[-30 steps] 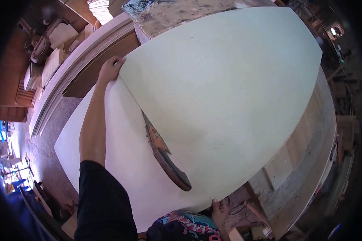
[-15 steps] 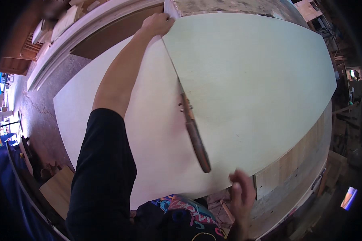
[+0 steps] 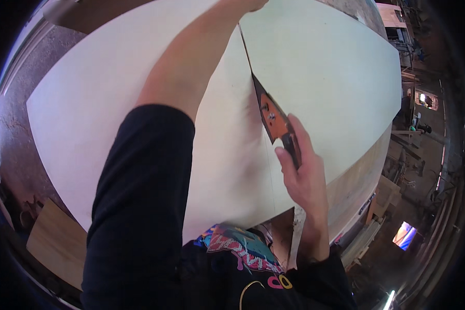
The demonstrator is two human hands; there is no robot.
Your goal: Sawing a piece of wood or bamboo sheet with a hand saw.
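A handsaw point(image 3: 275, 120) with an orange-brown plate by its dark handle stands in a cut in a large pale wooden sheet point(image 3: 336, 113). My right hand point(image 3: 307, 173) is closed round the handle, thumb on the left side. Ahead of the blade, the cut point(image 3: 245, 46) runs as a dark slit toward the far side. A faint line continues on the sheet from the saw toward me. My left arm reaches across the sheet; only a bit of my left hand point(image 3: 250, 4) shows at the top edge, beside the slit, its fingers mostly out of the picture.
The sheet lies over a wooden bench-like support point(image 3: 359, 168) on the right. A wooden board point(image 3: 56, 242) leans at the lower left. Timber pieces point(image 3: 385, 199) and clutter fill the dim floor on the right.
My right hand, apart from the saw before, now grips its handle. The saw shows more of its side. The whole view has shifted, and my left hand has slid mostly out at the top.
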